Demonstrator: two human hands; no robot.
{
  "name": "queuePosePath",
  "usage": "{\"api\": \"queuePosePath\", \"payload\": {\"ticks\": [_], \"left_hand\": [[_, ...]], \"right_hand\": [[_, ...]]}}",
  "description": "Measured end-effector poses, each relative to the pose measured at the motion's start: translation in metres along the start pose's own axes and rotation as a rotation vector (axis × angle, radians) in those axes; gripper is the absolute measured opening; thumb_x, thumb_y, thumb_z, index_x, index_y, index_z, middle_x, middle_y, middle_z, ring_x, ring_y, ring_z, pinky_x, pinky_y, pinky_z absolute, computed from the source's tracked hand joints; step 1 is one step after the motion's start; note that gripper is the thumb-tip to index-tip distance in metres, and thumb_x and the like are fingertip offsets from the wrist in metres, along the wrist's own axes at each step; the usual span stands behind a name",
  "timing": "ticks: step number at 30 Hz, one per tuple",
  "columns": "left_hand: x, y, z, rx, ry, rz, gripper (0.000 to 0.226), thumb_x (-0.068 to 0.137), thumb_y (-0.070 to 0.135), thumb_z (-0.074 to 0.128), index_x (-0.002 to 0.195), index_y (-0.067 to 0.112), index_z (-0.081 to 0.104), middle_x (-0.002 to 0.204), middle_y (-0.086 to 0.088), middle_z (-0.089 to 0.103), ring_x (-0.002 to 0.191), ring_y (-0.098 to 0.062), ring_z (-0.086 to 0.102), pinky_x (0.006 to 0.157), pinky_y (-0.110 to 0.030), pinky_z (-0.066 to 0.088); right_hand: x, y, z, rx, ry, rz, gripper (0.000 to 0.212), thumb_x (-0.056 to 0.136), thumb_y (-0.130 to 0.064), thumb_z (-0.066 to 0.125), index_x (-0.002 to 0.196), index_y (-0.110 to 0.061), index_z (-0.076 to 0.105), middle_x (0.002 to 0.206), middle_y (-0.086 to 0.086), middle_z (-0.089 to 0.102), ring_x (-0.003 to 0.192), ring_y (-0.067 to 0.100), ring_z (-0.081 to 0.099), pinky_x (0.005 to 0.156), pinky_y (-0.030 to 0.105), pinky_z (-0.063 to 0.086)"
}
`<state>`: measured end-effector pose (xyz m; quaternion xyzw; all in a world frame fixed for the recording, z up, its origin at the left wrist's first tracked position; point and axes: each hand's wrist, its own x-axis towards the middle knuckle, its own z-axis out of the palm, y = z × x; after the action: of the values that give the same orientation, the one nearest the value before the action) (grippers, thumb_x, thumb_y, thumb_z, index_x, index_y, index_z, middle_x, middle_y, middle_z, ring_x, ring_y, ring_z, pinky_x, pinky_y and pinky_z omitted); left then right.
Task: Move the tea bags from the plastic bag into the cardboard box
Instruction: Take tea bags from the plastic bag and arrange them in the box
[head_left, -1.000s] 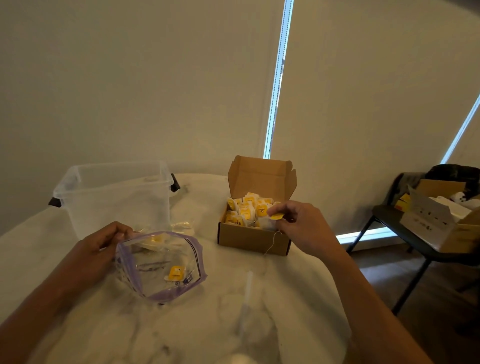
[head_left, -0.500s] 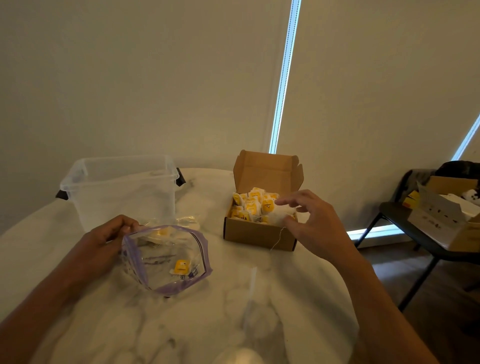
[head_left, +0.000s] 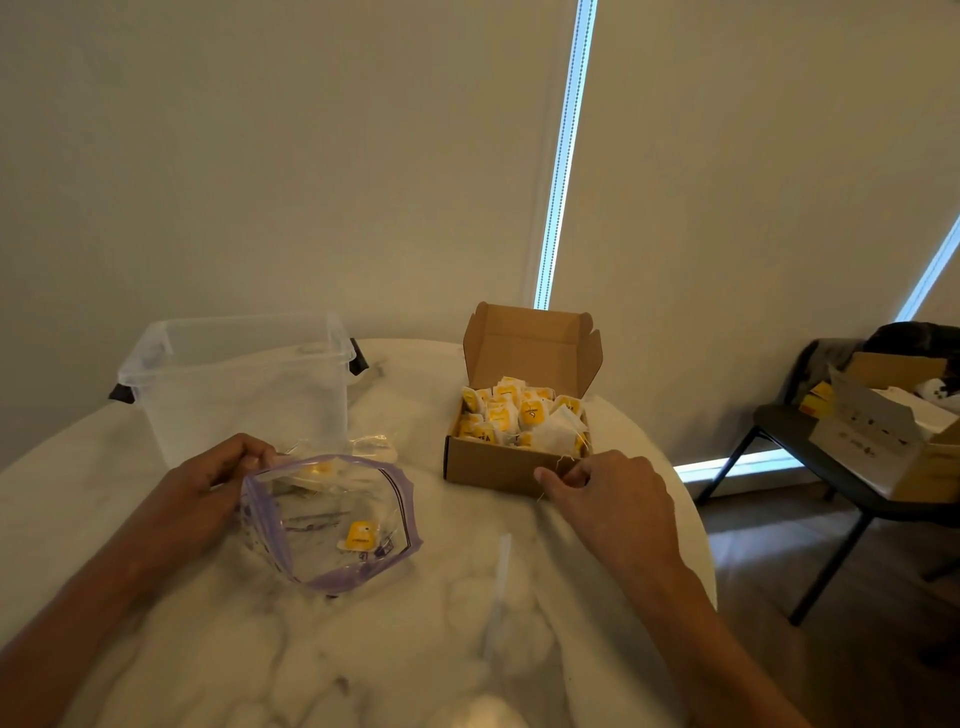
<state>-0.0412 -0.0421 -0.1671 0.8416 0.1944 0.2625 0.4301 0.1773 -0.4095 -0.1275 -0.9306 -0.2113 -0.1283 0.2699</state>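
An open cardboard box (head_left: 493, 467) stands on the table's far right, filled with several yellow-tagged tea bags (head_left: 519, 415). A white tea bag (head_left: 558, 434) lies on top at the front right, its thin string hanging over the box's front wall. My right hand (head_left: 618, 504) is at that front wall, thumb and forefinger curled together around the string. My left hand (head_left: 208, 493) pinches the back left rim of a clear plastic bag (head_left: 332, 525) with a purple zip edge and holds it open. One yellow-tagged tea bag (head_left: 359, 535) lies inside the plastic bag.
A clear plastic tub (head_left: 239, 384) stands behind the bag at the back left of the round marble table (head_left: 415, 623). To the right, off the table, a dark chair (head_left: 810, 467) carries a white cardboard box (head_left: 878, 431). Window blinds close off the back.
My right hand let go of the tea bag over the box, then dropped to the box's front wall at the hanging string. The left hand and plastic bag stayed put.
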Motion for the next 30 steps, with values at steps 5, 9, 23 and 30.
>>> {"api": "queuePosePath", "payload": {"ticks": [5, 9, 23, 30], "left_hand": [[0.000, 0.002, 0.000, -0.001, 0.010, -0.006, 0.028, 0.113, 0.007, 0.056, 0.107, 0.028, 0.074, 0.105, 0.006, 0.081, 0.103, -0.031, 0.074, 0.092, -0.043, 0.054], [0.000, 0.003, 0.000, -0.004, 0.011, -0.007, 0.025, 0.114, 0.010, 0.057, 0.107, 0.027, 0.074, 0.105, 0.006, 0.081, 0.101, -0.028, 0.074, 0.096, -0.048, 0.057], [-0.003, 0.008, 0.001, -0.018, 0.013, -0.008, 0.024, 0.115, 0.013, 0.054, 0.106, 0.025, 0.073, 0.106, 0.006, 0.081, 0.099, -0.025, 0.072, 0.092, -0.044, 0.055], [-0.003, 0.010, 0.000, 0.004, 0.019, -0.015, 0.028, 0.114, 0.009, 0.056, 0.105, 0.028, 0.074, 0.108, 0.008, 0.082, 0.099, -0.022, 0.074, 0.091, -0.042, 0.055]], "right_hand": [[0.001, 0.001, -0.003, 0.027, 0.100, -0.035, 0.032, 0.089, -0.066, 0.071, 0.089, -0.034, 0.077, 0.071, -0.016, 0.067, 0.068, 0.007, 0.062, 0.063, 0.028, 0.051], [0.000, 0.008, -0.015, 0.015, 0.137, -0.128, 0.026, 0.086, -0.058, 0.080, 0.093, -0.040, 0.062, 0.065, -0.017, 0.058, 0.063, 0.008, 0.060, 0.065, 0.032, 0.057], [0.016, 0.014, -0.028, 0.040, 0.073, -0.305, 0.010, 0.095, -0.049, 0.074, 0.100, -0.043, 0.079, 0.055, -0.024, 0.049, 0.058, 0.003, 0.055, 0.056, 0.020, 0.036], [0.021, -0.009, -0.046, 0.283, -0.001, -0.266, 0.005, 0.093, -0.047, 0.077, 0.094, -0.043, 0.078, 0.066, -0.015, 0.069, 0.067, 0.003, 0.067, 0.062, 0.026, 0.055]]}}
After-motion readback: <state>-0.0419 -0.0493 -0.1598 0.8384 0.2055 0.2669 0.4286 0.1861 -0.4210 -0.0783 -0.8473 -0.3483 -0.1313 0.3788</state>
